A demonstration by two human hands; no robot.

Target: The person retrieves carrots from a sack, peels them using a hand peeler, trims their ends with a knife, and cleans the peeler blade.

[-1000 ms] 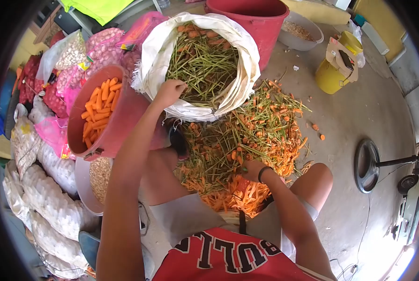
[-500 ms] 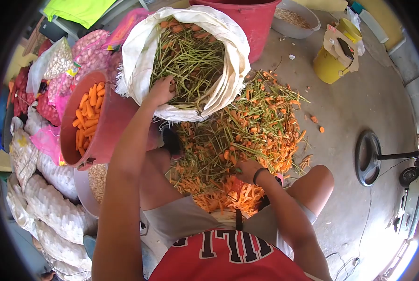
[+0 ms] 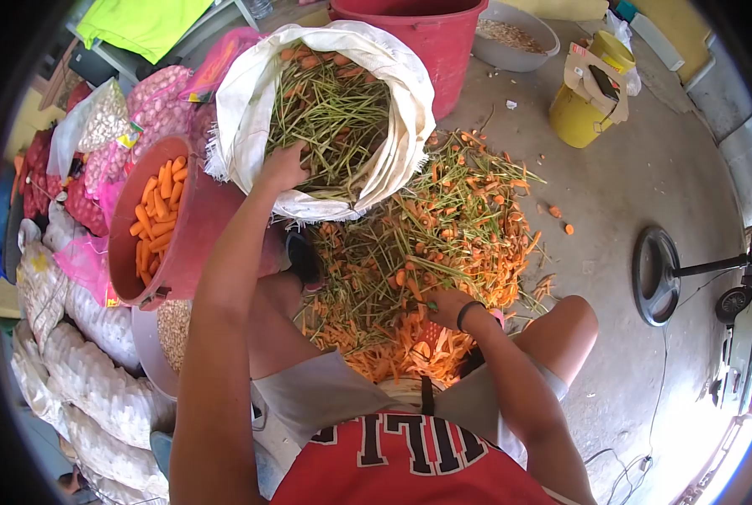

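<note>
A white woven sack (image 3: 246,114) stands open in front of me, full of carrots with long green stems (image 3: 334,118). My left hand (image 3: 287,167) reaches over its near rim into the stems, which hide the fingertips. My right hand (image 3: 449,306) is low over a heap of carrot tops, stems and orange peelings (image 3: 468,227) between my legs. Its fingers are curled round a small item with a greenish bit showing; I cannot make out its kind. A red tub of peeled orange carrots (image 3: 159,210) leans at my left.
Mesh bags of garlic or onions (image 3: 157,101) and white sacks (image 3: 98,362) line the left side. Behind the white sack stands a red bin (image 3: 443,50), with a grey basin (image 3: 532,59) beyond. A yellow bucket (image 3: 569,122) and a round black base (image 3: 655,276) are at right.
My left hand has pushed slightly deeper into the stems in the sack, its fingertips less visible now. The right hand stays at nearly the same place. The view has shifted a little.
</note>
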